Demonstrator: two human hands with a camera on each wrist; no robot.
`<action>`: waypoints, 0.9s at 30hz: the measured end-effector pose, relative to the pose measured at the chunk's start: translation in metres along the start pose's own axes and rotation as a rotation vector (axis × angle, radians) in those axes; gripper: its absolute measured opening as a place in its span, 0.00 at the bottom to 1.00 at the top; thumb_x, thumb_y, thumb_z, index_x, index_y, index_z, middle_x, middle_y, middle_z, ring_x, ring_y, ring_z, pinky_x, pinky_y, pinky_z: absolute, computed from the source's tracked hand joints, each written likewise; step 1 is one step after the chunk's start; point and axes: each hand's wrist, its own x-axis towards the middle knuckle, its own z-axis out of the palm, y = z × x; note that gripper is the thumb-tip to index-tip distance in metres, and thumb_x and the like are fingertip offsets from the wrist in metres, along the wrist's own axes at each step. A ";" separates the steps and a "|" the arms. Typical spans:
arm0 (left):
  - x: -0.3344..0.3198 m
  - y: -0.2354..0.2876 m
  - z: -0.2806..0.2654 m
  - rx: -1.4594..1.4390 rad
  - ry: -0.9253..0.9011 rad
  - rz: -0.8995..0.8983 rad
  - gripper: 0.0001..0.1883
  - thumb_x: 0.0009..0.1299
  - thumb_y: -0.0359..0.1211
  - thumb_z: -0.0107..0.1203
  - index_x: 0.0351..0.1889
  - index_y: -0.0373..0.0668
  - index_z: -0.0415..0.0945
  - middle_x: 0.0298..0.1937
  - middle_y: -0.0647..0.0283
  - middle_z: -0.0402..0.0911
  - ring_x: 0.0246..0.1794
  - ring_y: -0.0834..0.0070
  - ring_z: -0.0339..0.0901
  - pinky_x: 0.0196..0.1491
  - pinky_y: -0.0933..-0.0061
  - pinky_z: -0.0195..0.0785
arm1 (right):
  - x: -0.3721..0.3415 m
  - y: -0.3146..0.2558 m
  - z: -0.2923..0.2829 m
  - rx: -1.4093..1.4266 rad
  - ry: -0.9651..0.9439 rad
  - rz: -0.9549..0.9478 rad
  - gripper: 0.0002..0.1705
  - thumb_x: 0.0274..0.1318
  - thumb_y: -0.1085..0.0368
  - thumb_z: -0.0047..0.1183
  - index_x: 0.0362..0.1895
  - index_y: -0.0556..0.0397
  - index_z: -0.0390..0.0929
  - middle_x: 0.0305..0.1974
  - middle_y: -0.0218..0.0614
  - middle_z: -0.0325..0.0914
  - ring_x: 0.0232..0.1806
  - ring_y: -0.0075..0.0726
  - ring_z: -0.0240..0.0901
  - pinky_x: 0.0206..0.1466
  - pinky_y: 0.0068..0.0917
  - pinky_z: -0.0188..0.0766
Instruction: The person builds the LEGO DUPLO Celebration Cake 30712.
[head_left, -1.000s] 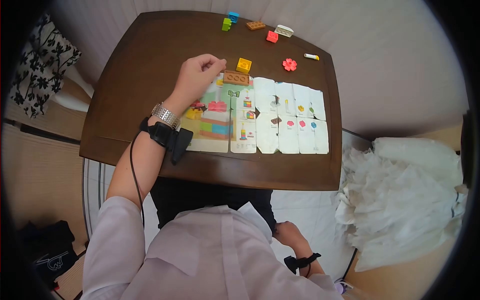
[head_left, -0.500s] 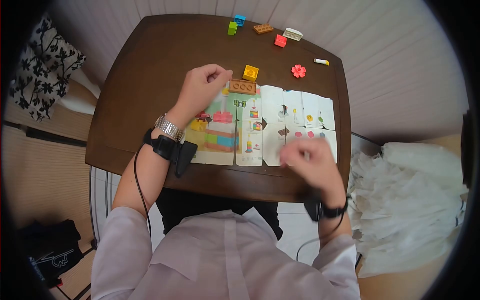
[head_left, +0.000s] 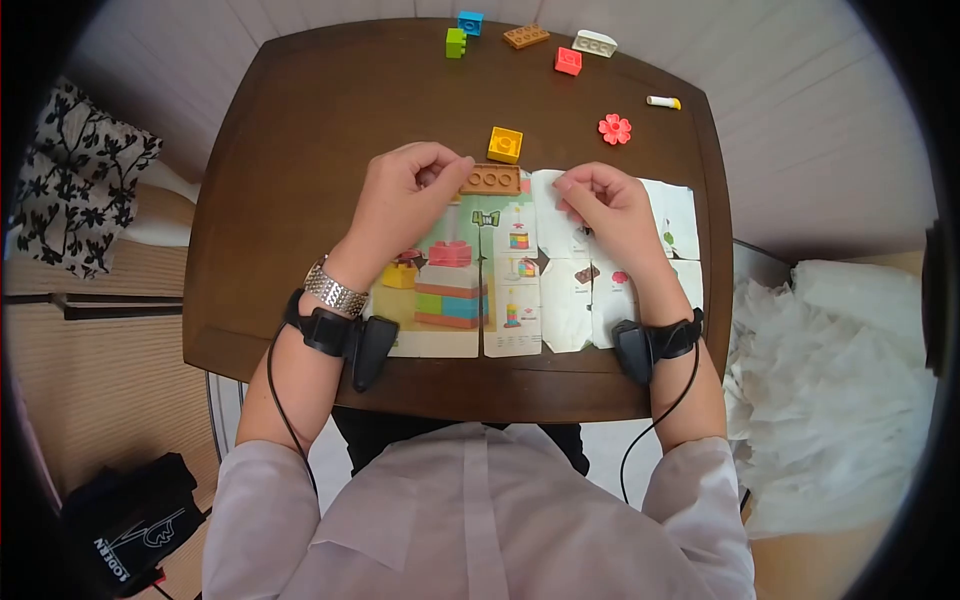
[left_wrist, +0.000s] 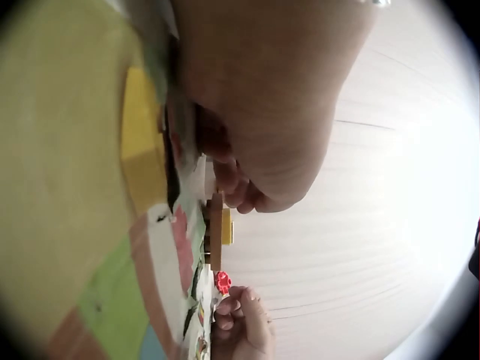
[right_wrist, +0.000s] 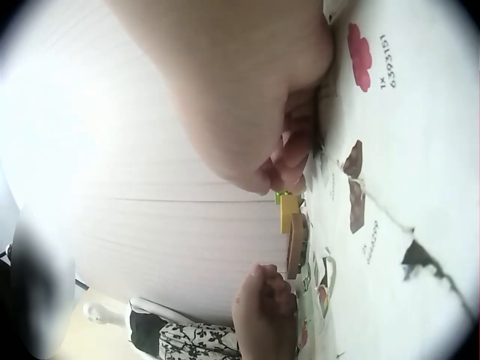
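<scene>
My left hand (head_left: 408, 200) rests on the left part of the picture sheet (head_left: 510, 340), fingers loosely curled and holding nothing. Its fingertips are right by the left end of a brown toy brick (head_left: 495, 181), which lies at the sheet's top edge and shows round rings. Just behind that brick sits a yellow square brick (head_left: 505, 145). On the white part of the sheet lies my right hand (head_left: 615, 212), fingers loosely bent and thumb near the index finger. The left wrist view shows the brown brick (left_wrist: 216, 232) between both hands.
Along the table's far side lie a blue brick (head_left: 470, 23), a green brick (head_left: 455, 43), a brown studded plate (head_left: 526, 37), a white piece (head_left: 595, 43) and a coral brick (head_left: 568, 61). Right of these are a pink flower (head_left: 615, 129) and a small white-and-yellow candle piece (head_left: 664, 102).
My right hand has come up from beside my lap and onto the white part of the sheet. The left hand stays near the brown brick. The head view has shifted slightly.
</scene>
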 end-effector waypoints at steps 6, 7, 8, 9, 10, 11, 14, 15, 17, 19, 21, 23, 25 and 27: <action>0.000 0.001 0.000 0.016 -0.018 0.003 0.11 0.73 0.35 0.64 0.39 0.33 0.85 0.30 0.66 0.83 0.27 0.86 0.74 0.33 0.80 0.69 | -0.002 0.000 0.001 -0.124 -0.014 -0.078 0.09 0.65 0.65 0.64 0.41 0.58 0.86 0.25 0.21 0.78 0.27 0.12 0.67 0.31 0.16 0.65; -0.001 0.001 0.000 0.021 -0.018 0.007 0.11 0.73 0.35 0.64 0.39 0.33 0.86 0.30 0.66 0.83 0.27 0.85 0.74 0.33 0.80 0.69 | -0.002 0.001 0.001 -0.158 -0.010 -0.085 0.09 0.65 0.65 0.64 0.40 0.58 0.86 0.25 0.20 0.77 0.27 0.12 0.66 0.31 0.17 0.64; -0.001 0.001 0.000 0.022 -0.021 0.005 0.11 0.73 0.35 0.64 0.39 0.33 0.86 0.30 0.66 0.83 0.27 0.85 0.74 0.33 0.80 0.69 | -0.003 0.002 0.002 -0.155 -0.009 -0.082 0.09 0.65 0.65 0.64 0.40 0.58 0.86 0.25 0.20 0.77 0.27 0.12 0.66 0.31 0.17 0.64; -0.001 0.001 0.000 0.022 -0.020 0.003 0.11 0.73 0.35 0.64 0.39 0.33 0.86 0.30 0.66 0.84 0.27 0.85 0.74 0.33 0.80 0.69 | -0.002 0.002 0.001 -0.166 -0.008 -0.091 0.09 0.65 0.64 0.64 0.40 0.58 0.86 0.24 0.20 0.76 0.27 0.12 0.65 0.31 0.17 0.64; -0.001 0.000 0.000 0.022 -0.019 0.002 0.11 0.73 0.35 0.64 0.39 0.33 0.86 0.30 0.66 0.84 0.27 0.86 0.74 0.33 0.79 0.69 | -0.002 0.003 0.001 -0.178 -0.007 -0.101 0.09 0.65 0.64 0.64 0.40 0.58 0.86 0.24 0.20 0.74 0.27 0.12 0.64 0.31 0.17 0.63; -0.001 0.001 0.000 0.021 -0.021 0.004 0.11 0.73 0.35 0.64 0.39 0.33 0.86 0.30 0.66 0.84 0.27 0.86 0.74 0.33 0.79 0.69 | -0.001 0.004 0.001 -0.178 -0.004 -0.102 0.09 0.65 0.64 0.64 0.40 0.58 0.86 0.24 0.20 0.74 0.27 0.12 0.64 0.31 0.17 0.63; -0.001 0.002 0.000 0.037 -0.025 0.005 0.11 0.73 0.35 0.64 0.39 0.33 0.86 0.31 0.67 0.84 0.28 0.86 0.75 0.33 0.79 0.69 | -0.002 0.006 0.000 -0.168 -0.009 -0.113 0.09 0.65 0.64 0.64 0.40 0.58 0.86 0.24 0.20 0.74 0.27 0.12 0.63 0.31 0.17 0.63; -0.001 0.003 -0.001 0.039 -0.023 0.000 0.11 0.73 0.35 0.64 0.39 0.33 0.85 0.30 0.67 0.84 0.28 0.86 0.75 0.34 0.79 0.69 | -0.002 0.005 0.000 -0.162 -0.011 -0.113 0.09 0.65 0.64 0.64 0.40 0.58 0.86 0.24 0.19 0.73 0.27 0.12 0.63 0.31 0.17 0.63; -0.001 0.005 -0.001 0.041 -0.022 -0.003 0.11 0.73 0.35 0.64 0.39 0.33 0.85 0.30 0.67 0.83 0.28 0.86 0.75 0.34 0.79 0.69 | -0.002 0.004 0.000 -0.156 -0.011 -0.114 0.09 0.65 0.64 0.64 0.40 0.58 0.86 0.24 0.19 0.73 0.27 0.12 0.62 0.31 0.17 0.63; -0.001 0.004 -0.001 0.048 -0.023 0.002 0.11 0.73 0.35 0.64 0.38 0.33 0.85 0.30 0.66 0.83 0.28 0.85 0.75 0.34 0.79 0.69 | -0.002 0.004 0.000 -0.159 -0.025 -0.108 0.09 0.65 0.64 0.64 0.40 0.58 0.86 0.24 0.19 0.72 0.27 0.12 0.62 0.30 0.18 0.62; -0.001 0.005 -0.001 0.045 -0.025 0.004 0.11 0.73 0.35 0.64 0.38 0.33 0.85 0.30 0.66 0.83 0.28 0.85 0.75 0.34 0.79 0.69 | -0.003 0.000 -0.001 -0.180 -0.036 -0.093 0.08 0.66 0.65 0.63 0.41 0.58 0.85 0.25 0.19 0.74 0.28 0.12 0.64 0.32 0.17 0.63; -0.001 0.005 -0.001 0.043 -0.029 0.004 0.11 0.73 0.35 0.64 0.38 0.33 0.85 0.31 0.66 0.83 0.28 0.86 0.75 0.33 0.79 0.69 | -0.003 -0.001 -0.002 -0.201 -0.048 -0.076 0.08 0.67 0.65 0.62 0.42 0.58 0.85 0.27 0.19 0.75 0.29 0.11 0.66 0.34 0.15 0.64; -0.001 0.005 0.000 0.035 -0.028 -0.004 0.11 0.73 0.34 0.64 0.38 0.33 0.85 0.31 0.66 0.83 0.28 0.85 0.75 0.33 0.79 0.69 | -0.002 0.001 -0.003 -0.205 -0.051 -0.081 0.08 0.67 0.65 0.62 0.42 0.58 0.85 0.26 0.19 0.75 0.29 0.11 0.66 0.34 0.15 0.64; -0.001 0.004 0.000 0.035 -0.031 -0.002 0.11 0.73 0.34 0.64 0.38 0.33 0.85 0.31 0.66 0.83 0.28 0.85 0.75 0.33 0.79 0.69 | -0.002 0.001 -0.002 -0.209 -0.051 -0.081 0.08 0.67 0.65 0.62 0.42 0.58 0.85 0.27 0.19 0.75 0.29 0.11 0.66 0.34 0.15 0.64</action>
